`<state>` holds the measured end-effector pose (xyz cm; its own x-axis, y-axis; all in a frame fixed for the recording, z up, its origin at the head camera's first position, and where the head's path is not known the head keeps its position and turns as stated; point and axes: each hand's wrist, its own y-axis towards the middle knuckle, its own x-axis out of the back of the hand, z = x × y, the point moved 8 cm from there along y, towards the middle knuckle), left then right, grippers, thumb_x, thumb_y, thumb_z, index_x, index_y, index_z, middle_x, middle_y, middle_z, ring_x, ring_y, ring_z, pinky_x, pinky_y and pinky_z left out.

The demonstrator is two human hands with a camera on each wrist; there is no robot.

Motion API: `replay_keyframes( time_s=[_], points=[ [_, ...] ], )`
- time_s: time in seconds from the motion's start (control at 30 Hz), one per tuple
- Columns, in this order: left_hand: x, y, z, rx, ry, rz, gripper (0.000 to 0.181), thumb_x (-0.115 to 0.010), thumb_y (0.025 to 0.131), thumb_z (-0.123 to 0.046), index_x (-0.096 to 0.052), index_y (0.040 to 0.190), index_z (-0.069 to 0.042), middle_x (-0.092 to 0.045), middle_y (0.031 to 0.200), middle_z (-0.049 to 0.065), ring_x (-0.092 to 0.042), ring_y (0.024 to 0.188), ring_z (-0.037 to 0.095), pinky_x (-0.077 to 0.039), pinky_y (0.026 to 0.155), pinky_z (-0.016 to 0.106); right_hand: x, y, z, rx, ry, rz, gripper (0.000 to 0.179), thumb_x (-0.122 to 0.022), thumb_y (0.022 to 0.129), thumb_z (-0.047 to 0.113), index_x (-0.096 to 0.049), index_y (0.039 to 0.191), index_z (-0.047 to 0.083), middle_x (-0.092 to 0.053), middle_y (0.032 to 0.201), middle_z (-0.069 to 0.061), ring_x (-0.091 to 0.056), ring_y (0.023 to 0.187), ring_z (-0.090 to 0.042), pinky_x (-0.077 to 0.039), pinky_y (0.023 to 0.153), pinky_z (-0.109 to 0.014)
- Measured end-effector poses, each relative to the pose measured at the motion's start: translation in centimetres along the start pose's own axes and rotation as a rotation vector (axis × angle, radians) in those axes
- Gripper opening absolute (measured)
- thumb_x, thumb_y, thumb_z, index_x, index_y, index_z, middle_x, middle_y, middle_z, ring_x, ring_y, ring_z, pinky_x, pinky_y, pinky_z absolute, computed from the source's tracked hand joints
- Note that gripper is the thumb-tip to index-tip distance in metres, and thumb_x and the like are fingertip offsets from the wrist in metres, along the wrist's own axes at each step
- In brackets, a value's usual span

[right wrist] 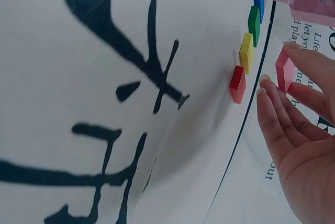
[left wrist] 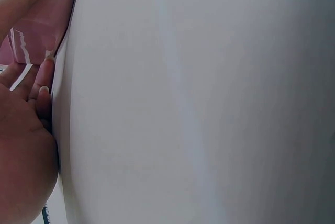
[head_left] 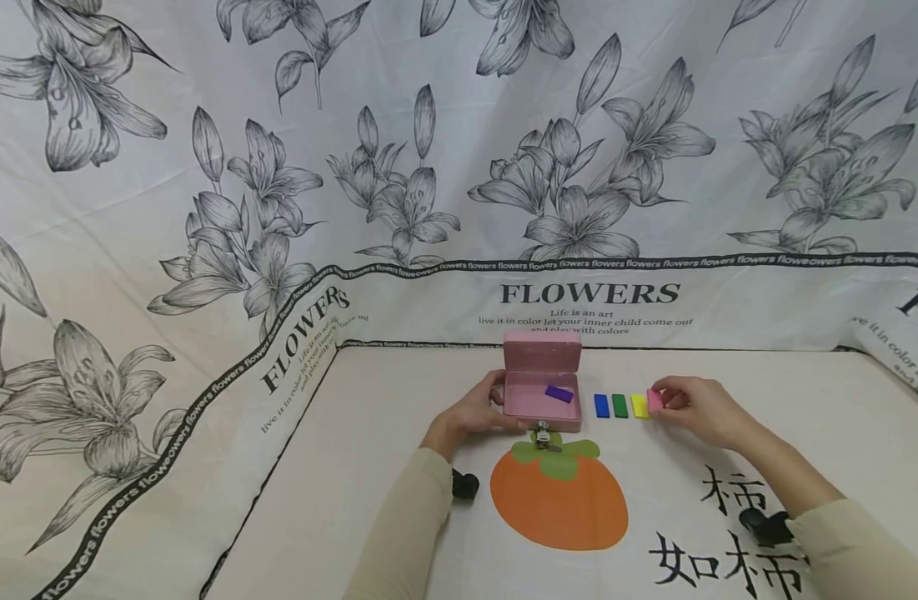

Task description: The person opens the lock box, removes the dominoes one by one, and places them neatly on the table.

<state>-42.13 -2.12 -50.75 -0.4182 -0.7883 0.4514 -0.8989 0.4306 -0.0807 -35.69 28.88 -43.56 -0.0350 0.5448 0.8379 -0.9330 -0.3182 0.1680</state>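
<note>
A cream cloth printed with grey lilies and the word FLOWERS [head_left: 589, 293] hangs behind and drapes the sides. The table [head_left: 368, 433] wears a matching white cloth with a large orange persimmon print [head_left: 559, 500] and black brush characters [head_left: 729, 542] toward the near right.

At the back middle of the table stands a small pink hinged tin box [head_left: 543, 392], its lid upright and open. Inside lies a purple rectangular block [head_left: 559, 393], tilted. A small metal clasp [head_left: 542, 436] shows at the box's front edge.

The left hand [head_left: 477, 408] rests against the box's left side, fingers curled around the wall, steadying it; the left wrist view shows fingertips [left wrist: 46, 77] pressed at the pink wall.

Just right of the box, a row of small flat blocks lies on the cloth: a blue block [head_left: 601, 406], a green block [head_left: 619, 406], a yellow block [head_left: 639, 406] and, seen in the right wrist view, a red block [right wrist: 237, 84] at the end.

The right hand [head_left: 699, 408] pinches a pink block [head_left: 655, 401] between thumb and fingertip, lifted just above the red one, other fingers relaxed.
</note>
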Motion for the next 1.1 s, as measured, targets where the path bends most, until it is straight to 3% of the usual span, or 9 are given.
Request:
replay_keyframes(
  time_s=[0.33, 0.9, 1.1],
  points=[
    [0.0, 0.2, 0.2, -0.012, 0.036, -0.002, 0.105, -0.097, 0.071, -0.025, -0.036, 0.156, -0.019, -0.054, 0.114, 0.0, -0.047, 0.101, 0.017, -0.04, 0.087, 0.035, 0.6, -0.6, -1.9, -0.028, -0.022, 0.012, 0.041, -0.08, 0.087, 0.011, -0.065, 0.119, -0.011, -0.069, 0.104, -0.018, -0.066, 0.095, -0.036, -0.055, 0.084, -0.054],
    [0.0, 0.2, 0.1, -0.01, 0.047, 0.005, 0.105, -0.096, 0.071, -0.026, -0.035, 0.156, -0.019, -0.054, 0.114, 0.0, -0.048, 0.102, 0.018, -0.041, 0.089, 0.036, 0.3, -0.3, -5.2, -0.132, -0.044, 0.05, 0.042, -0.08, 0.088, 0.013, -0.064, 0.119, -0.01, -0.067, 0.103, -0.021, -0.063, 0.095, -0.038, -0.054, 0.084, -0.055],
    [0.0, 0.1, 0.0, -0.009, 0.038, 0.002, 0.104, -0.096, 0.071, -0.024, -0.036, 0.156, -0.019, -0.054, 0.113, 0.0, -0.047, 0.102, 0.018, -0.04, 0.09, 0.036, 0.0, -0.1, -5.7, -0.146, -0.045, 0.053, 0.041, -0.079, 0.088, 0.013, -0.064, 0.12, -0.009, -0.066, 0.1, -0.017, -0.06, 0.091, -0.032, -0.055, 0.082, -0.05]
  ],
)
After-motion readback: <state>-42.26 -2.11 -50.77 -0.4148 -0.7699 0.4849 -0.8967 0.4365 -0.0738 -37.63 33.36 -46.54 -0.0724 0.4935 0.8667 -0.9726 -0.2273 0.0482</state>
